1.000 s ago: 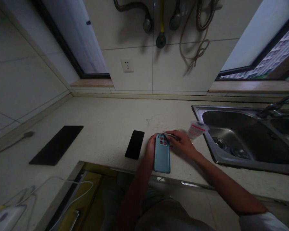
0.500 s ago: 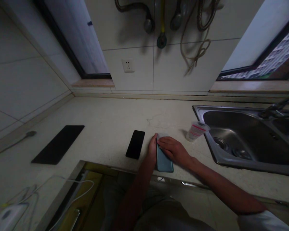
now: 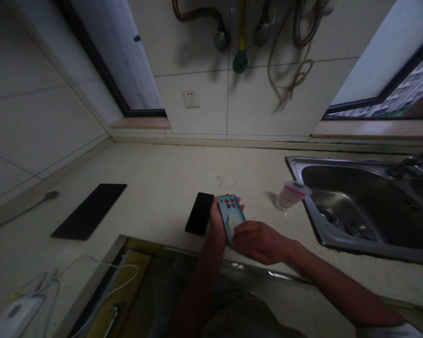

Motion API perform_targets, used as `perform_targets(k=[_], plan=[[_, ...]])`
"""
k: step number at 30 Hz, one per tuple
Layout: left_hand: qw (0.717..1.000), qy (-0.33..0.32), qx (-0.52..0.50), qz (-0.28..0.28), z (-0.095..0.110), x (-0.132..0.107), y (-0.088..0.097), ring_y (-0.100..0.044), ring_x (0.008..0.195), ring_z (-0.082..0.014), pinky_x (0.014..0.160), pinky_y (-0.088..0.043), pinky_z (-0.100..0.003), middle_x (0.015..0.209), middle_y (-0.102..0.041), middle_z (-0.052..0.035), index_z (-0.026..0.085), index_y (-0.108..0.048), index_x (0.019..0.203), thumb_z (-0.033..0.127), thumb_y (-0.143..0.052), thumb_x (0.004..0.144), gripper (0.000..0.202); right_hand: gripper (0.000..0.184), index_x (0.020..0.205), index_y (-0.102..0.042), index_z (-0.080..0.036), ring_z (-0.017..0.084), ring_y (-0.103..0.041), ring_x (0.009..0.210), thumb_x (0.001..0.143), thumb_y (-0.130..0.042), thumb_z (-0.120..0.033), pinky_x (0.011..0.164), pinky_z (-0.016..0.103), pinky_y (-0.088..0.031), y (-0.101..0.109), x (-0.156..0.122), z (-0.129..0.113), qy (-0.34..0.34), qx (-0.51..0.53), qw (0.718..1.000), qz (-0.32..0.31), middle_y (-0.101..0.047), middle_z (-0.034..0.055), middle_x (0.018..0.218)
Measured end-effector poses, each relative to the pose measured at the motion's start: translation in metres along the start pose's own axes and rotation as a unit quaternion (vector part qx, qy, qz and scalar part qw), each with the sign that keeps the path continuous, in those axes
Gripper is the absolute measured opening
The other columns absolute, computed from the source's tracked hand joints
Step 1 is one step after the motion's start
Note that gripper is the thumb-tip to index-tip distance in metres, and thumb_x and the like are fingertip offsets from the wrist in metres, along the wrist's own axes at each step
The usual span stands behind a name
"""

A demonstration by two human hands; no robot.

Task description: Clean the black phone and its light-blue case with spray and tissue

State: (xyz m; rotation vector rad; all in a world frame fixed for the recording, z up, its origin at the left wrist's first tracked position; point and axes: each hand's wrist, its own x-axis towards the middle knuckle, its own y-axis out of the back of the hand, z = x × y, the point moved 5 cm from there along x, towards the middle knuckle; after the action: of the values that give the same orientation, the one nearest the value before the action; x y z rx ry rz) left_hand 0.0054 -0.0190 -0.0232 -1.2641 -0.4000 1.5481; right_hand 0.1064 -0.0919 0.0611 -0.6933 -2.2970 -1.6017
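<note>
A light blue phone case (image 3: 224, 212) lies in my left hand (image 3: 216, 221), whose fingers wrap underneath and show past its right edge. Skin is visible through the round camera cutouts near its top. My right hand (image 3: 262, 241) is closed on a white tissue (image 3: 235, 219) and presses it against the lower part of the case. Those right fingertips are partly hidden. Just left of the case, a black phone (image 3: 199, 214) rests flat on the counter.
A clear plastic cup (image 3: 289, 196) with pink markings stands tilted-looking beside the steel sink (image 3: 312, 225). Farther left are a dark rectangular mat (image 3: 90, 211), a white cable (image 3: 127, 265) and a white device (image 3: 16, 315). The counter's front edge runs just below my hands.
The case has turned so its camera cutouts now show, with my left hand beneath it. My right hand has slid from its upper end toward its lower end.
</note>
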Motion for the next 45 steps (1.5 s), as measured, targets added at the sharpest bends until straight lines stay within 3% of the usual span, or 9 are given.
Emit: perform_targets(k=[4,8,13,18,26,33,40,45], plan=[[1.000,-0.009,-0.003,-0.012,0.001,0.001,0.000,-0.072,0.089,-0.0249,0.086,-0.057,-0.042,0.090,-0.073,-0.0133,0.015,-0.066,0.090,0.047,-0.041,0.094,0.040,0.033,0.122,-0.066,-0.019,0.018,-0.069,0.108,0.098,-0.043,-0.018,0.098,0.035,-0.054,0.003,0.001,-0.004,-0.001,0.017,1.000,-0.011,-0.076,0.0091,0.109],[1.000,0.014,0.019,-0.009,-0.001,0.000,-0.002,-0.071,0.092,-0.0278,0.085,-0.057,-0.045,0.089,-0.074,-0.0143,0.014,-0.067,0.090,0.045,-0.042,0.093,0.040,0.037,0.129,-0.063,-0.018,0.018,-0.065,0.118,0.099,-0.041,-0.017,0.106,0.038,-0.051,-0.002,-0.004,0.003,-0.024,-0.019,1.000,-0.004,-0.074,0.0095,0.118],[0.997,0.056,0.050,-0.021,-0.005,-0.001,-0.006,-0.072,0.093,-0.0294,0.086,-0.056,-0.043,0.080,-0.073,-0.0122,0.015,-0.069,0.083,0.038,-0.047,0.087,0.033,0.044,0.138,-0.057,-0.014,0.024,-0.055,0.132,0.096,-0.044,-0.015,0.114,0.048,-0.042,-0.013,-0.014,0.027,-0.101,-0.128,0.987,-0.020,-0.066,0.0148,0.133],[0.997,0.043,0.053,-0.041,-0.010,0.000,-0.006,-0.071,0.097,-0.0262,0.090,-0.054,-0.036,0.083,-0.074,-0.0107,0.013,-0.071,0.085,0.037,-0.052,0.085,0.030,0.045,0.141,-0.053,-0.011,0.032,-0.048,0.138,0.099,-0.052,-0.027,0.115,0.060,-0.036,-0.016,-0.023,0.052,-0.192,-0.200,0.961,0.004,-0.058,0.0207,0.140],[0.996,0.060,0.026,-0.053,-0.016,0.004,-0.006,-0.072,0.095,-0.0264,0.088,-0.055,-0.036,0.089,-0.075,-0.0116,0.015,-0.071,0.089,0.041,-0.056,0.082,0.031,0.043,0.141,-0.053,-0.009,0.031,-0.046,0.139,0.099,-0.049,-0.021,0.115,0.059,-0.038,-0.017,-0.020,0.058,-0.223,-0.214,0.951,0.025,-0.055,0.0221,0.143],[0.999,0.028,0.015,-0.016,-0.007,-0.005,-0.006,-0.072,0.090,-0.0279,0.085,-0.056,-0.041,0.086,-0.074,-0.0129,0.015,-0.068,0.083,0.040,-0.052,0.083,0.030,0.048,0.140,-0.055,-0.019,0.022,-0.056,0.131,0.094,-0.050,-0.009,0.111,0.043,-0.048,-0.024,-0.024,0.056,-0.158,-0.165,0.974,0.004,-0.060,0.0121,0.141],[0.999,0.010,0.002,0.042,0.007,-0.009,0.002,-0.070,0.072,-0.0218,0.074,-0.055,-0.037,0.077,-0.071,-0.0084,0.018,-0.064,0.089,0.042,-0.042,0.091,0.033,0.045,0.138,-0.057,-0.013,0.022,-0.055,0.132,0.095,-0.044,-0.011,0.111,0.043,-0.047,-0.015,-0.015,0.027,-0.048,-0.053,0.997,0.005,-0.065,0.0148,0.134],[0.999,-0.025,-0.014,0.043,0.012,-0.006,0.005,-0.071,0.077,-0.0220,0.078,-0.056,-0.038,0.079,-0.071,-0.0087,0.018,-0.062,0.089,0.044,-0.040,0.093,0.034,0.038,0.127,-0.065,-0.018,0.019,-0.061,0.125,0.097,-0.041,-0.016,0.109,0.039,-0.049,-0.003,-0.007,0.008,-0.003,0.065,0.998,0.005,-0.072,0.0113,0.123]])
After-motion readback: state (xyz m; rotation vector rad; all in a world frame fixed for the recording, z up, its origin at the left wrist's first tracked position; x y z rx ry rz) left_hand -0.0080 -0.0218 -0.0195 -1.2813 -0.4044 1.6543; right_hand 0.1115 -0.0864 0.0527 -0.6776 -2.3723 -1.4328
